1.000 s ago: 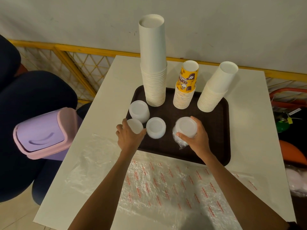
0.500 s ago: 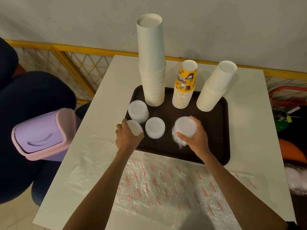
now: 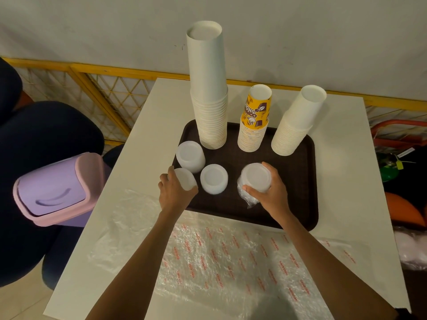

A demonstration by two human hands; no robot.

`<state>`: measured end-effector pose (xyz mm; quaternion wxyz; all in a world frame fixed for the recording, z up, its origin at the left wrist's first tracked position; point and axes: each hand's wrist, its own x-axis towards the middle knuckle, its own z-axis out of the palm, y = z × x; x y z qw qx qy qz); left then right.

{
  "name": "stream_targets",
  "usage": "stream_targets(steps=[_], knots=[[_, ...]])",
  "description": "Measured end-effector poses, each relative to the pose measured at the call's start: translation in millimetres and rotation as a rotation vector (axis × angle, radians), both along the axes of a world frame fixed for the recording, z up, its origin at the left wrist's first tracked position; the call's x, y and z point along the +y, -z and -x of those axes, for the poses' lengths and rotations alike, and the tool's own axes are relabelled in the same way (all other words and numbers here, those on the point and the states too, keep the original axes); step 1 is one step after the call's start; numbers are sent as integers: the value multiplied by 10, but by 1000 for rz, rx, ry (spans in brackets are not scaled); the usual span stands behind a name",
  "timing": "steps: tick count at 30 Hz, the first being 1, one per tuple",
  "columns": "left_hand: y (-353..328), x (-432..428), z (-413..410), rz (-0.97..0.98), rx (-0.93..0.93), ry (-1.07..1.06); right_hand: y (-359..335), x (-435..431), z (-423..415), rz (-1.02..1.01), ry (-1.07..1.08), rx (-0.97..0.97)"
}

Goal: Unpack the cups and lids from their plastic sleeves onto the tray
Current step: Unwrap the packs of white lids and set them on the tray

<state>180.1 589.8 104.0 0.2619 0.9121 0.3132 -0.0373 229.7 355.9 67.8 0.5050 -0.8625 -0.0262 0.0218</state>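
A dark brown tray [image 3: 298,181] lies on the white table. At its back stand a tall white cup stack [image 3: 208,88], a yellow printed cup stack [image 3: 255,118] and a shorter white cup stack [image 3: 298,123]. Two stacks of translucent white lids [image 3: 190,156] [image 3: 214,179] sit at the tray's front left. My left hand [image 3: 175,192] grips a third lid stack [image 3: 184,177] at the tray's left edge. My right hand [image 3: 270,190] grips a fourth lid stack [image 3: 256,177], whose crumpled plastic sleeve [image 3: 246,197] is bunched low around it on the tray.
Flat clear plastic sleeves with red print [image 3: 231,257] cover the table's near half. A purple bin with a pink rim [image 3: 55,192] stands left of the table beside a dark chair. A yellow lattice rail [image 3: 104,88] runs behind. Clutter sits on the floor at right.
Both hands stay on their lid stacks almost unmoved. Only the view has shifted slightly.
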Motion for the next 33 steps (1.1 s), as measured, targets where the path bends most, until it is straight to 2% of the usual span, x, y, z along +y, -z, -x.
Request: stream_targets(steps=[8,17,19,21,24,27,30,33], knots=[[19,-8,50,-22,-87,25,7,-11,-6,0,0,5],[6,11,53,13,-48,33,-15,-14,1,-14,-10,2],[-78,-35,55,0,-132,-44,-23,-16,1,-20,-10,10],[-226,-141,54,17,-346,-109,-22,-11,-4,-14,-11,20],[-426,-395,-4,163,-533,-59,-15,-8,-5,-9,-9,31],[-482,-633,-132,333,-495,110,-35,-6,1,-2,-14,23],[-454,-838,-275,407,-311,220,-59,-19,30,-4,-47,6],[-415,-1008,-374,470,-163,236,-107,-29,70,-30,-19,-32]])
